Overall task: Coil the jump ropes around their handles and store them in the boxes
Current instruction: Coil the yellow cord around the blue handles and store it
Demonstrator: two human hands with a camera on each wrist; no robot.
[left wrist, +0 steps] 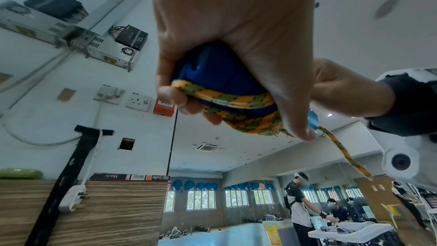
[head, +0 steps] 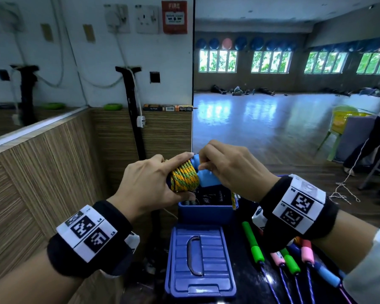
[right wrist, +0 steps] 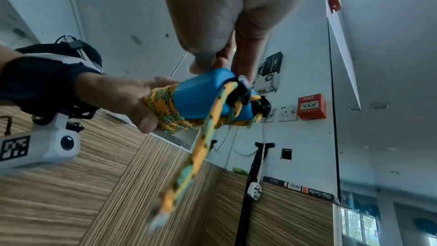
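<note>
A yellow-green braided rope (head: 184, 177) is coiled tightly around a pair of blue handles (head: 207, 177), held in the air above an open blue box (head: 205, 212). My left hand (head: 150, 185) grips the coiled end, its forefinger lying along the top; the coil (left wrist: 236, 104) and dark blue handle (left wrist: 212, 70) fill its palm. My right hand (head: 226, 166) pinches the light blue handle top (right wrist: 201, 91). A loose rope tail (right wrist: 201, 143) hangs down from the handle. What lies inside the box is dark and unclear.
The box's blue lid (head: 200, 260) with a metal handle lies in front of the box. Several more jump ropes with green (head: 253, 244), pink and blue handles lie on the dark table at right. A wood-panelled wall stands at left; a mirror shows the hall.
</note>
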